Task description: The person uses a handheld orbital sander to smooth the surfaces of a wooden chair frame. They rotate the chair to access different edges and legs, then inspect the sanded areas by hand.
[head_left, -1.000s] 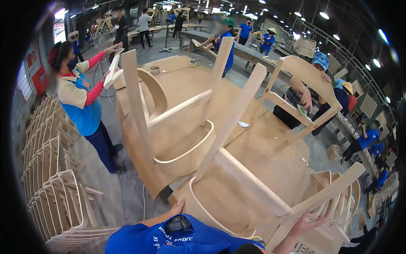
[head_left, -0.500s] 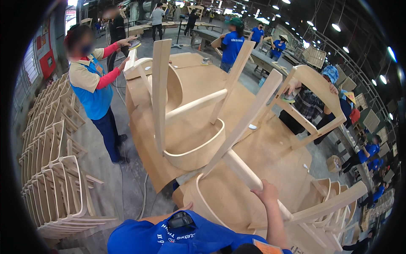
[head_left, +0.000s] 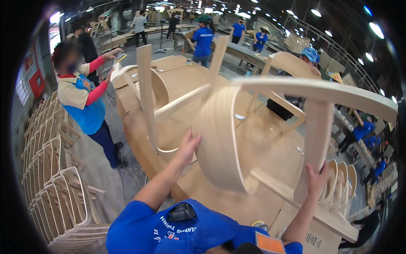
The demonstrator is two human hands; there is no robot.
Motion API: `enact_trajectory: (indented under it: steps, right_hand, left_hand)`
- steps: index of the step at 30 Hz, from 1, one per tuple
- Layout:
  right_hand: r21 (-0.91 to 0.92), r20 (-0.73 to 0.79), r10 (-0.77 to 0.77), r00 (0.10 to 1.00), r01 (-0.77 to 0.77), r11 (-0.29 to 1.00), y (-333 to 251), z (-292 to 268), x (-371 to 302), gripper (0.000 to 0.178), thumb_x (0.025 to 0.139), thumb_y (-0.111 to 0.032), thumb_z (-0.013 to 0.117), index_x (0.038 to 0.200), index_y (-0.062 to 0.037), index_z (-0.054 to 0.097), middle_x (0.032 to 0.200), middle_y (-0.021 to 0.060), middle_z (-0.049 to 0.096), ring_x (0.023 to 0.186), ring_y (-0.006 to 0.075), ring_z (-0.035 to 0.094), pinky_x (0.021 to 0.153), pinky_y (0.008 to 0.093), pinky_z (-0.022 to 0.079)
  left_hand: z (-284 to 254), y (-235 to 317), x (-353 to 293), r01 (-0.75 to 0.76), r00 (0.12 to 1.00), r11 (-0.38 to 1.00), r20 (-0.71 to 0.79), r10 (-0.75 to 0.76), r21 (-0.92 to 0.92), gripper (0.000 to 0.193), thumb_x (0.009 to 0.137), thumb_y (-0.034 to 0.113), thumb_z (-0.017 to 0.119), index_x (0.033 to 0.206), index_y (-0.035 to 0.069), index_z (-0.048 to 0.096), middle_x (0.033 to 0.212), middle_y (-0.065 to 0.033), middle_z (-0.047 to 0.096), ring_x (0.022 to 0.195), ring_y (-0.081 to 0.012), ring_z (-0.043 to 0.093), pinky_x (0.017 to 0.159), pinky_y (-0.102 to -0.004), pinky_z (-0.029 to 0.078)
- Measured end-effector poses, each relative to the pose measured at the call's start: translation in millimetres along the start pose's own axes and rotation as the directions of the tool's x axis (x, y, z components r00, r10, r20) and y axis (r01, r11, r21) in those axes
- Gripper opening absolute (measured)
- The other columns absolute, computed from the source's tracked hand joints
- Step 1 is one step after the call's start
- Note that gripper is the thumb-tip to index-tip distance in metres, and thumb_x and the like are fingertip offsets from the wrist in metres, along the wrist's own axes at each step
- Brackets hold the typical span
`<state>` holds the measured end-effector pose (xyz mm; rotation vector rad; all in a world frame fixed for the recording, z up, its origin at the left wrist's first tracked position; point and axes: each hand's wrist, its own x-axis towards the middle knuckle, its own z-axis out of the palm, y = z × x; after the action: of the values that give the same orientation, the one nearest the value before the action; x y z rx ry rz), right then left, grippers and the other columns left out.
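A pale, unfinished wooden chair frame [head_left: 218, 139] is tilted up over the brown-covered worktable, between my two arms. My left hand [head_left: 188, 148] grips the near side of its wide curved band. My right hand [head_left: 316, 180] is closed around the broad crossbar [head_left: 318, 131] joining its legs. The upper leg [head_left: 351, 93] stretches out to the right; another leg [head_left: 334, 220] slants low near my right forearm. Part of the frame is blurred by motion. By the near table edge lies a round sander [head_left: 260, 224], partly hidden.
A second chair frame [head_left: 146, 93] stands legs-up on the worktable [head_left: 177, 63]. At the left, a person [head_left: 84, 93] holds a sander to a wooden piece. Across the table a person in a blue cap is behind another frame [head_left: 292, 63]. Stacked frames [head_left: 63, 203] line the left floor.
The chair frame has been lifted and turned, its curved band now upright. My left hand has come up from the table's near edge onto the band; my right hand moved right with the crossbar.
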<state>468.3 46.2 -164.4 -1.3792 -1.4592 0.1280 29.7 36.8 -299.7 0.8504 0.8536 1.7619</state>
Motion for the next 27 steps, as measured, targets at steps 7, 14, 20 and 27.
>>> enact_trajectory:
  steps: [7, 14, 20, 27]
  right_hand:
    - [0.335, -0.258, 0.052, 0.965, 0.038, 0.942, 44, -4, 4, 0.068, 0.080, -0.018, 0.076, 0.130, 0.0069, 0.038, 0.123, 0.0167, 0.052, 0.110, 0.0221, 0.052, 0.097, 0.0332, 0.041]
    - [0.643, -0.153, 0.157, 0.976, -0.022, 0.766, 68, 74, -36, 0.062, 0.087, -0.013, 0.070, 0.132, 0.0057, 0.032, 0.128, 0.0170, 0.045, 0.117, 0.0222, 0.047, 0.100, 0.0338, 0.040]
    - [0.797, 0.009, 0.253, 0.967, -0.160, 0.583, 101, 135, -62, 0.049, 0.089, -0.010, 0.065, 0.127, 0.0031, 0.038, 0.120, 0.0135, 0.052, 0.108, 0.0192, 0.053, 0.092, 0.0330, 0.046]
    - [0.345, 0.418, 0.367, 0.831, -0.519, 0.782, 104, 106, -24, 0.037, 0.090, -0.031, 0.064, 0.108, 0.0012, 0.057, 0.097, 0.0116, 0.063, 0.084, 0.0153, 0.061, 0.065, 0.0308, 0.053]
  left_hand:
    - [149, 181, 16, -0.617, 0.786, 0.773, 0.155, 0.599, 0.147, 0.031, 0.091, 0.008, 0.061, 0.119, -0.003, 0.054, 0.109, -0.0081, 0.065, 0.098, -0.0128, 0.061, 0.085, -0.0252, 0.048]
    - [219, 223, -30, -0.825, 0.561, 0.459, 0.379, 0.736, 0.330, 0.026, 0.085, 0.006, 0.067, 0.108, -0.003, 0.058, 0.093, -0.0063, 0.066, 0.083, -0.0109, 0.061, 0.074, -0.0230, 0.048]
    - [247, 205, -44, -0.897, 0.364, 0.075, 0.632, 0.684, 0.435, 0.030, 0.083, 0.003, 0.067, 0.111, -0.004, 0.059, 0.094, -0.0096, 0.066, 0.087, -0.0139, 0.062, 0.077, -0.0262, 0.048]
    - [289, 190, -11, -0.829, 0.243, -0.231, 0.701, 0.670, 0.509, 0.033, 0.082, 0.010, 0.067, 0.113, 0.000, 0.060, 0.100, -0.0152, 0.067, 0.089, -0.0287, 0.065, 0.080, -0.0324, 0.049]
